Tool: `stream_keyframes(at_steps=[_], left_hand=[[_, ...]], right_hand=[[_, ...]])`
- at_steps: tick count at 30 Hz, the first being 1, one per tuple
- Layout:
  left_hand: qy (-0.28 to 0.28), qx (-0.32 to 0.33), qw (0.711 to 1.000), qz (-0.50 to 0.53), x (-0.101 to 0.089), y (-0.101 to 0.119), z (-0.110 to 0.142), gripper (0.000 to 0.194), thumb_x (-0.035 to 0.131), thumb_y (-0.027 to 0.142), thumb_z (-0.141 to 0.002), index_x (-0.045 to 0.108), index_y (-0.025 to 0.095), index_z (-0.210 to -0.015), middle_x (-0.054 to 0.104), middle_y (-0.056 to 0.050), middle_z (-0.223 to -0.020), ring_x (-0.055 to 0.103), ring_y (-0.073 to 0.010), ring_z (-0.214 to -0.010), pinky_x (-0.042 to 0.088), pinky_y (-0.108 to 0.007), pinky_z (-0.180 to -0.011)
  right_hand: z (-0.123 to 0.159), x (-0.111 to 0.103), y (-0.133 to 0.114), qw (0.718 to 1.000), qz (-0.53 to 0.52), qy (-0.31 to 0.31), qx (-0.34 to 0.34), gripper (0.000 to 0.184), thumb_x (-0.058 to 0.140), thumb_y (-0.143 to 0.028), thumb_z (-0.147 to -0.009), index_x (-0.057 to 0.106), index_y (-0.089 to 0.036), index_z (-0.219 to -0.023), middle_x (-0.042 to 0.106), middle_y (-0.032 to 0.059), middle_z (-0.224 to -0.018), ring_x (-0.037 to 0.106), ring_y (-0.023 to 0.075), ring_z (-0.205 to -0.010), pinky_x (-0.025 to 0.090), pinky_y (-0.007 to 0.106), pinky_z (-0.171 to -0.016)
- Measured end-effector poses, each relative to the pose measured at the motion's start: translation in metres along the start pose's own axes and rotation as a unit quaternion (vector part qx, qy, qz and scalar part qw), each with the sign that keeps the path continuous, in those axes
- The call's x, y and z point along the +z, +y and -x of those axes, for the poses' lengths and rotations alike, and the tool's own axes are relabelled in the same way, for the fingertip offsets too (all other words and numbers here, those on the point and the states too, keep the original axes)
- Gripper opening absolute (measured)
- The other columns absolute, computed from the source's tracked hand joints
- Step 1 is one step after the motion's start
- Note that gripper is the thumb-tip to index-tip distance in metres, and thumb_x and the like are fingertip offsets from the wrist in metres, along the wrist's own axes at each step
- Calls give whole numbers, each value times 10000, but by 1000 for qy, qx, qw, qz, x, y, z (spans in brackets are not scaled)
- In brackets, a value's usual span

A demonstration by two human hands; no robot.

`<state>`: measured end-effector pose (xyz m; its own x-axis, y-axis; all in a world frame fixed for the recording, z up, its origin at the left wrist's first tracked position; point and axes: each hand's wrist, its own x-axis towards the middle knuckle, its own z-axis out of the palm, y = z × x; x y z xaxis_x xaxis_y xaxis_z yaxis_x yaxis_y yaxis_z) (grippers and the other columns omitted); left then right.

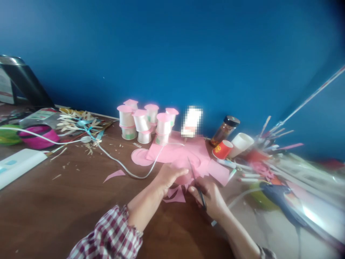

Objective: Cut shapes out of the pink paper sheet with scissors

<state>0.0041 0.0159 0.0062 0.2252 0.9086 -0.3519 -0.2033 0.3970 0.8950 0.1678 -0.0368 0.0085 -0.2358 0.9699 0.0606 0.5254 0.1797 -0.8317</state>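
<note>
My left hand (172, 175) is closed on a piece of pink paper (183, 177), with the thumb lying over it. Black-handled scissors (198, 189) are gripped in my right hand (211, 197), their blades pointing up and away beside the paper. Pink offcuts (178, 196) lie on the table just below my hands. Behind them is a large pink sheet (178, 147), and rounded pink pieces (140, 157) rest to its left. Where the blades meet the paper is too blurred to tell.
Several white paper cups (142, 122) with pink tops stand stacked near the blue wall. To the right are a dark-lidded jar (225, 130), a red cup (222, 149) and a glue gun (283, 201). A white cable (121, 166) crosses from a power strip (24, 163).
</note>
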Motion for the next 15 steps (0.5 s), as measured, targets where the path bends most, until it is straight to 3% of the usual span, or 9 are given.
stream_keyframes(at_steps=[7, 15], left_hand=[[-1, 25, 1000, -9, -1, 1, 0, 332, 748, 297, -574, 692, 99, -835, 693, -124, -812, 624, -246, -753, 460, -312, -609], [-8, 13, 1000, -9, 4, 5, 4, 256, 732, 246, -576, 691, 105, -786, 695, -105, -753, 630, -220, -691, 467, -305, -597]], right_hand=[[2, 0, -1, 1000, -21, -8, 15, 304, 574, -406, -846, 534, -164, -666, 460, -56, -428, 436, 92, -389, 327, 199, -428], [0, 2, 0, 999, -48, -18, 17, 293, 552, -423, -854, 548, -156, -733, 493, -47, -466, 463, 97, -415, 350, 198, -437]])
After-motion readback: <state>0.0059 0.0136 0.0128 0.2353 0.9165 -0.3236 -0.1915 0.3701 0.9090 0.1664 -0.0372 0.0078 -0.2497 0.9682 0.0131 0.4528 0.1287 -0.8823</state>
